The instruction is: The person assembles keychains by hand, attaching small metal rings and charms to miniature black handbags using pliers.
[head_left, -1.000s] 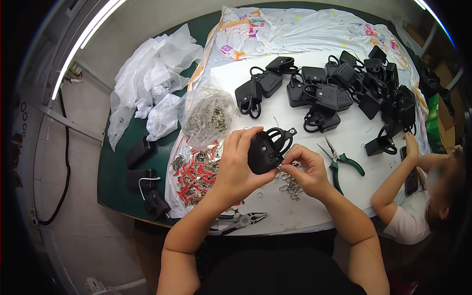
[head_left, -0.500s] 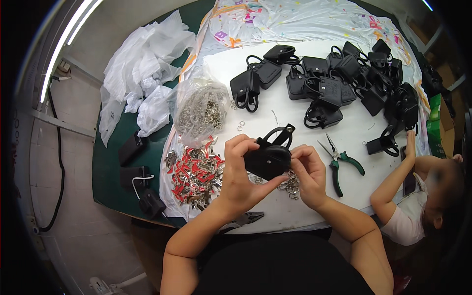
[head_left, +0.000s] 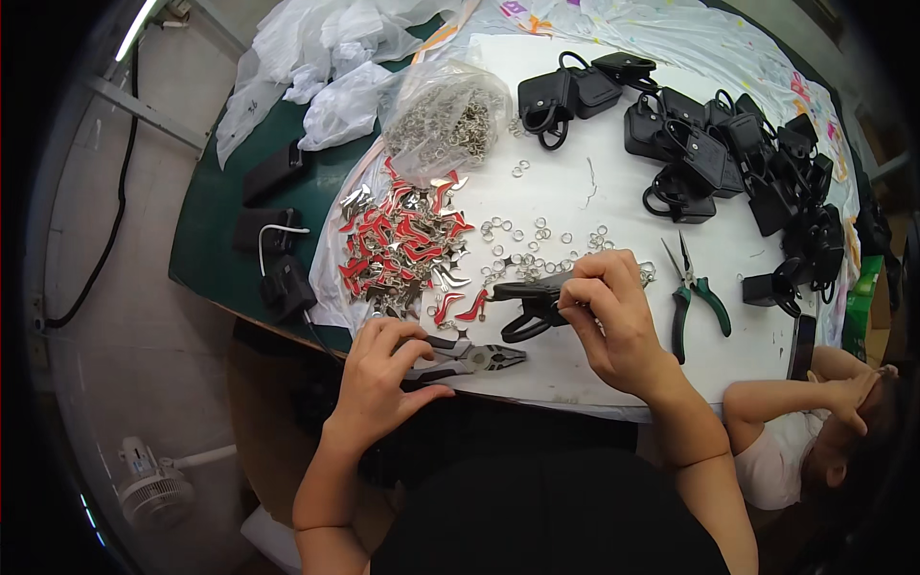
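My right hand [head_left: 618, 326] is closed on a small black handbag [head_left: 529, 290], tilted so its handle hangs down toward me. Part of the bag is hidden behind the fingers. At the table's near edge, my left hand [head_left: 383, 379] is around the handle ends of grey-and-black pliers [head_left: 484, 357], its thumb stretched out apart from the bent fingers. The pliers lie on the white surface, jaws pointing right. Just beyond them are red shoe-shaped charms [head_left: 412, 235] in a pile, with two loose ones [head_left: 472, 305] beside the bag. Small metal rings [head_left: 537, 264] lie scattered behind the bag.
Green-handled needle-nose pliers [head_left: 692, 297] lie to the right. Many black mini handbags [head_left: 704, 158] are heaped at the far right. A clear bag of metal rings [head_left: 446, 120] stands behind the charms. Black chargers [head_left: 278, 254] sit at left. Another person [head_left: 786, 431] is at the right edge.
My left hand has let go of the handbag and moved left and down to the grey pliers. My right hand now holds the bag alone, turned handle-down. The view has shifted.
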{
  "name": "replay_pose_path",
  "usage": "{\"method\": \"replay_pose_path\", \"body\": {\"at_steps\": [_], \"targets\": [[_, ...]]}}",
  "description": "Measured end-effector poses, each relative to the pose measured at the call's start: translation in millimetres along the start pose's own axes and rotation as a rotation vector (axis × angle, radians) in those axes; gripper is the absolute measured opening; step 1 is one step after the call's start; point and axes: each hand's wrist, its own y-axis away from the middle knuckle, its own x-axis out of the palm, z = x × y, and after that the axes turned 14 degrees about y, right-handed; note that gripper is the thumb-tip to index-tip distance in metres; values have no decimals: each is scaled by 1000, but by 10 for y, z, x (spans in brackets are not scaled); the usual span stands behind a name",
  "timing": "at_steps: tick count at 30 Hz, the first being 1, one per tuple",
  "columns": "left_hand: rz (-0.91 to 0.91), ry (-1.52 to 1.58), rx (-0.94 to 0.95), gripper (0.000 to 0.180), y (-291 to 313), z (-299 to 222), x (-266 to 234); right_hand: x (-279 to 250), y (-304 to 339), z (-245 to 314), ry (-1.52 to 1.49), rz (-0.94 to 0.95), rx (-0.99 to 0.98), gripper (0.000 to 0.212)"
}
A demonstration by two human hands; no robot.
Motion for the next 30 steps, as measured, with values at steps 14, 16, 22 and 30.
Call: {"method": "replay_pose_path", "body": {"at_steps": [14, 16, 22, 30], "targets": [[101, -94, -20, 32, 236, 171, -139, -65, 165, 249, -57, 27, 42, 24], [43, -99, -75, 29, 328, 224, -293, -88, 188, 301, -39, 24, 76, 25], [83, -13, -50, 37, 43, -15, -463, -46, 210, 321, -6, 19, 41, 27], [175, -247, 119, 40, -294, -233, -463, 88, 239, 332, -9, -27, 0, 26]]}}
